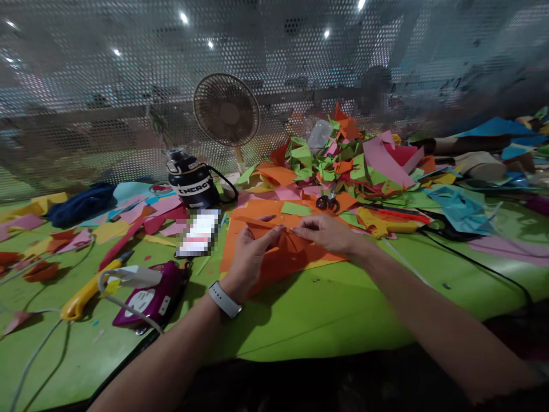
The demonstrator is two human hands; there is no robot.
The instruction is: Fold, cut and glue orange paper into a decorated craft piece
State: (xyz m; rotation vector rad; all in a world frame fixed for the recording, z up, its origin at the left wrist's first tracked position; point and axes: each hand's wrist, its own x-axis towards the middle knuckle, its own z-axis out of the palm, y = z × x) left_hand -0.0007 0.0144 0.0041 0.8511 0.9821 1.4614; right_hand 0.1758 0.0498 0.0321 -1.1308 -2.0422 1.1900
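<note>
Both hands meet over orange paper on the green tabletop. My left hand, with a white-banded watch on its wrist, is closed on a folded orange paper piece. My right hand pinches the same piece from the other side, fingertips almost touching the left thumb. The piece's exact shape is partly hidden by the fingers. Just beyond lies a green paper strip. Dark scissors handles stick out near the right hand, and a yellow glue gun rests to its right.
A phone and a black bottle stand left of the paper, with a fan behind. Nearer are a purple power strip and a yellow-handled tool with cords. Coloured scraps pile up at the back.
</note>
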